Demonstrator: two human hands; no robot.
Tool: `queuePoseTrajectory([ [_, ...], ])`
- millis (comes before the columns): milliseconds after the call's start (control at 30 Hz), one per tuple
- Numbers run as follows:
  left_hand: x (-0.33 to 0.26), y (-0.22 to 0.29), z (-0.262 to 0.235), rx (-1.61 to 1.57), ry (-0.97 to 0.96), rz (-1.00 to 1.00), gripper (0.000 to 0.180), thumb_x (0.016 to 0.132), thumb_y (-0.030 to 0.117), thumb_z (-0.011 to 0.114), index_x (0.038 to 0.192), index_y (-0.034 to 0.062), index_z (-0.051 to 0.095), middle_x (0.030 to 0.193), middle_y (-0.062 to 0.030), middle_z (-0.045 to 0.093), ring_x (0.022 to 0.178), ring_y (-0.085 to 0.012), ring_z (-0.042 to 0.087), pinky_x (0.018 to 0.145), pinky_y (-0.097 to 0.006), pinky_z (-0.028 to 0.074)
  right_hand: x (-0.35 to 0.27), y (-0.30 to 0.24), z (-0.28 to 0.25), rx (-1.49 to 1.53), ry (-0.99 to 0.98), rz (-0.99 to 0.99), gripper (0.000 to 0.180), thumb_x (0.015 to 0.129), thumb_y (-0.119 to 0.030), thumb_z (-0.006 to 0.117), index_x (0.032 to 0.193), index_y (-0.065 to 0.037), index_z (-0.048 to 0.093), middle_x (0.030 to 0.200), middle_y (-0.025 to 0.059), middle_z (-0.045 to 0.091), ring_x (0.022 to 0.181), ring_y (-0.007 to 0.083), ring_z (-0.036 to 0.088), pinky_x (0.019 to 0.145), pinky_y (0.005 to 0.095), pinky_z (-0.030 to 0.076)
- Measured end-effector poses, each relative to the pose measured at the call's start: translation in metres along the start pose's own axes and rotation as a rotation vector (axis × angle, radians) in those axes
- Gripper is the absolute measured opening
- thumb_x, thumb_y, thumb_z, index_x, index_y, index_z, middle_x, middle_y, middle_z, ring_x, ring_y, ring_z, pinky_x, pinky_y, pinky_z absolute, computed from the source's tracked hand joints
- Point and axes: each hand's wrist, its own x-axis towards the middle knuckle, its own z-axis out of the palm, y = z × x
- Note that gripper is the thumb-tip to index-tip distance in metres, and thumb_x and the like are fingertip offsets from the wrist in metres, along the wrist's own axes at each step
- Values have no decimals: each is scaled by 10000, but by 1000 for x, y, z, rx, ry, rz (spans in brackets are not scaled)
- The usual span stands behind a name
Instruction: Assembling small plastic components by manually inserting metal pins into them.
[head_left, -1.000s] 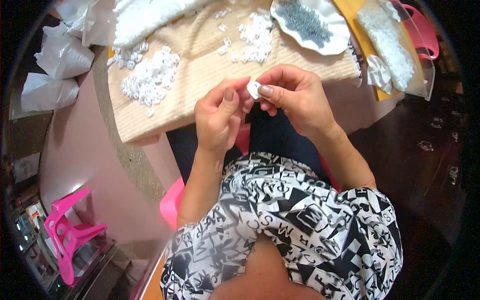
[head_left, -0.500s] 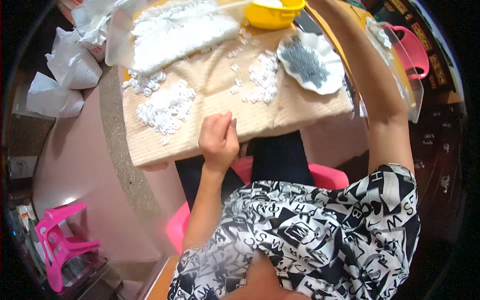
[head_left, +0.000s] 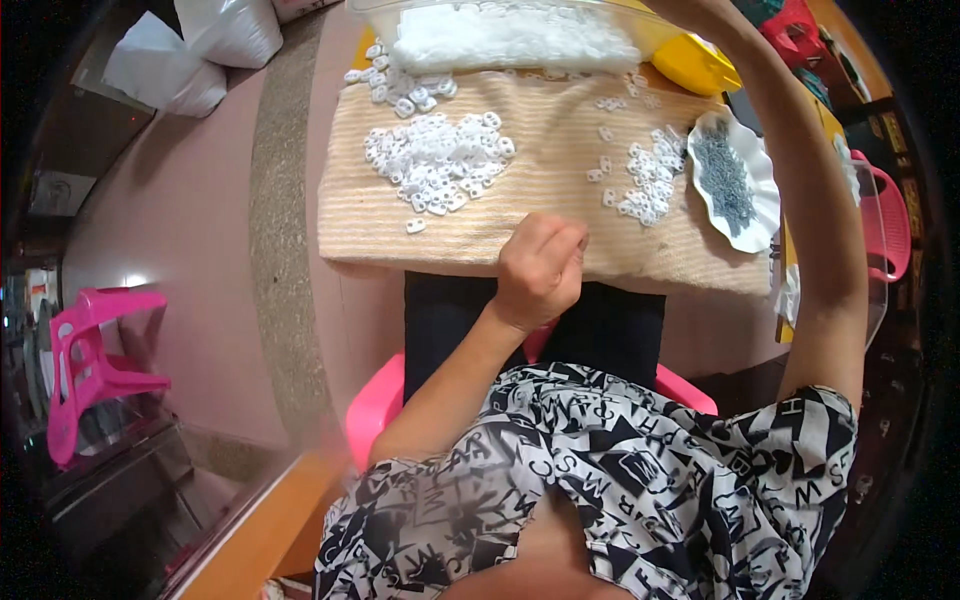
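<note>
My left hand (head_left: pixel 543 265) is closed in a fist at the near edge of the cloth-covered table (head_left: pixel 560 170); whatever it may hold is hidden. My right hand (head_left: pixel 700 12) reaches far out at the top edge, beyond the yellow bowl (head_left: pixel 697 65), with its fingers cut off from view. Left of centre on the cloth lies a heap of small white plastic pieces with holes (head_left: pixel 440 160). A smaller pile of white pieces (head_left: pixel 650 180) is on the right, beside a white scalloped dish (head_left: pixel 763 200) holding many thin grey metal pins (head_left: pixel 722 180).
A clear bin (head_left: pixel 375 8) full of white pieces stands at the back of the table. White sacks (head_left: pixel 165 65) and a pink stool (head_left: pixel 95 350) are on the floor to the left. A pink chair (head_left: pixel 375 405) is under me; a red-pink basket (head_left: pixel 885 225) stands at right.
The view has turned, so the table and its things sit further right in the picture. My left hand stays closed near the table edge, and my right arm remains stretched out.
</note>
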Motion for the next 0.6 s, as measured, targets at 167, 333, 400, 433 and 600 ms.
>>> queuePoseTrajectory([
  [167,-3,0,7,74,-52,31,195,593,-80,569,761,19,560,710,-106,532,641,-274,521,558,-340,440,97,100,88,-310,-154,-885,270,704,-305,620,755,-44,577,707,106,558,668,253,525,630,353,429],
  [333,-6,-5,5,70,-16,7,182,623,-60,631,787,0,583,718,-112,541,618,-263,529,541,-329,444,46,-7,29,-241,-799,-155,593,809,-379,547,1279,-70,360,1232,131,460,1061,255,483,894,349,394],
  [400,-8,-6,12,68,-41,-18,203,624,-60,645,814,-8,594,720,-113,543,601,-251,525,527,-319,442,26,4,24,-139,-785,-80,590,813,-377,542,1281,-69,356,1237,131,454,1068,254,477,900,349,387],
  [433,-8,-5,12,62,-47,-11,203,624,-60,645,814,-8,594,720,-113,543,601,-251,525,527,-319,442,14,2,16,-36,-751,-45,587,817,-374,538,1282,-68,353,1242,131,449,1075,253,472,906,348,381],
  [600,-8,-4,12,84,-28,26,200,634,-61,645,821,-15,591,713,-114,542,593,-250,521,522,-318,439,-44,-9,-17,482,-556,119,573,835,-361,516,1289,-61,338,1267,129,421,1109,249,446,939,345,348],
])
